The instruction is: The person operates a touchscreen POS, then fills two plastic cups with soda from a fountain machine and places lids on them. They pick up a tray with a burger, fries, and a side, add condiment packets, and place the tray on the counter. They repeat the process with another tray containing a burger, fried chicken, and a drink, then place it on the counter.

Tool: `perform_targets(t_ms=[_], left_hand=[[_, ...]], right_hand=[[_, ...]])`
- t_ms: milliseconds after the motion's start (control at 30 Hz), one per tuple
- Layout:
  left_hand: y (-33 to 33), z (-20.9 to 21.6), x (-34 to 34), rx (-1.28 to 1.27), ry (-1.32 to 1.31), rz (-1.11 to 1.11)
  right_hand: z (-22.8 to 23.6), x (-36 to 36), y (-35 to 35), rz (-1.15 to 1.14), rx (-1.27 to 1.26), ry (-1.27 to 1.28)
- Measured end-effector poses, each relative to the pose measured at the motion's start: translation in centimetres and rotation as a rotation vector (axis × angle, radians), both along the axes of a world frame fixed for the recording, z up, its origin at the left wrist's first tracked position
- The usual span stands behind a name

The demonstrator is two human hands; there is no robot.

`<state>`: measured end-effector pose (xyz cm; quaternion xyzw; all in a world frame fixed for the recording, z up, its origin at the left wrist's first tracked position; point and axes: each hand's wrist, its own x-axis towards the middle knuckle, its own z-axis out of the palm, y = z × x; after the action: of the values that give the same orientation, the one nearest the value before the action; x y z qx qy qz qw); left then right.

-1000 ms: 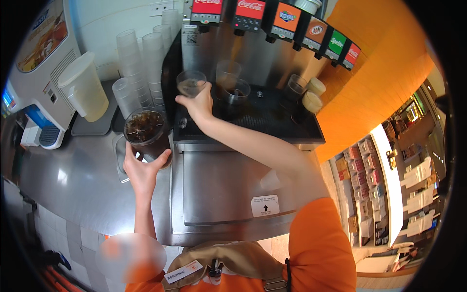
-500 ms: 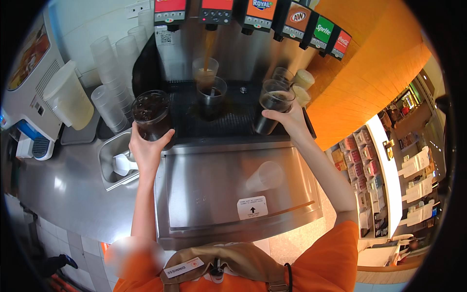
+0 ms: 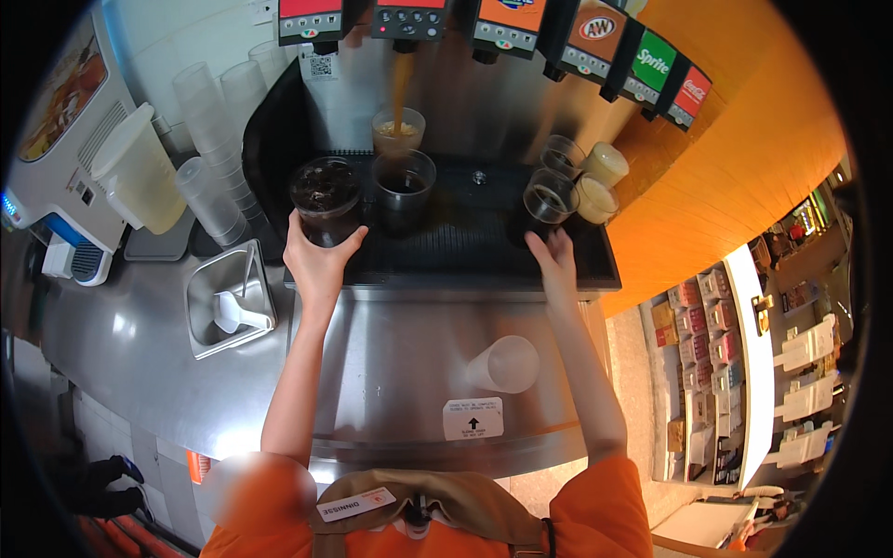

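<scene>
My left hand (image 3: pixel 321 260) is wrapped round a clear plastic cup of dark soda with ice (image 3: pixel 326 191), at the left end of the black drip tray (image 3: pixel 456 265). At the right end, another cup of dark soda (image 3: pixel 549 200) stands on the tray. My right hand (image 3: pixel 555 260) is just in front of its base, thumb and fingers a little apart; whether they still touch it I cannot tell. Between my hands stands a third dark-filled cup (image 3: pixel 403 191). Behind that, a brown stream falls from the soda dispenser (image 3: pixel 406 23) into a foamy cup (image 3: pixel 398 135).
Beside the right cup are two cups of pale drink (image 3: pixel 597 197) and another clear cup (image 3: pixel 562 153). An empty cup (image 3: pixel 507 365) lies on the steel lid (image 3: pixel 391 372). To the left are a steel pan with a white scoop (image 3: pixel 240 314), stacked cups (image 3: pixel 212 200) and a pitcher (image 3: pixel 139 172).
The left cup has moved right and farther back onto the tray with my left hand. The right cup has been set among the others, and my right hand has loosened from round it.
</scene>
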<state>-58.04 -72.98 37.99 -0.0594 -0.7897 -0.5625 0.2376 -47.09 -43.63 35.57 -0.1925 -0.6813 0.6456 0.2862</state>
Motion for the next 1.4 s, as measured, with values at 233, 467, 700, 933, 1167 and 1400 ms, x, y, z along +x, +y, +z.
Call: perform_targets(t_ms=[233, 467, 700, 933, 1167, 1400], left_hand=[[-1.8, 1.0, 0.7, 0.032, 0.004, -0.028], [-6.5, 3.4, 3.9, 0.117, -0.032, -0.053], [-11.8, 5.2, 8.3, 0.146, -0.069, -0.031], [-14.2, 4.9, 10.0, 0.140, -0.104, -0.062], [-11.9, 3.9, 7.8, 0.205, -0.060, -0.175], [-5.8, 2.6, 4.3, 0.178, 0.011, -0.198]], right_hand=[[-2.9, 14.5, -3.2, 0.741, 0.053, -0.150], [-2.0, 7.5, -12.5, 0.410, 0.219, 0.116], [1.8, -15.3, -23.3, 0.201, 0.224, 0.323], [-0.5, -23.2, -23.9, -0.133, 0.344, 0.210], [9.4, -12.0, -22.9, 0.211, 0.496, 0.402], [18.1, -17.2, -21.5, -0.256, 1.640, 0.262]])
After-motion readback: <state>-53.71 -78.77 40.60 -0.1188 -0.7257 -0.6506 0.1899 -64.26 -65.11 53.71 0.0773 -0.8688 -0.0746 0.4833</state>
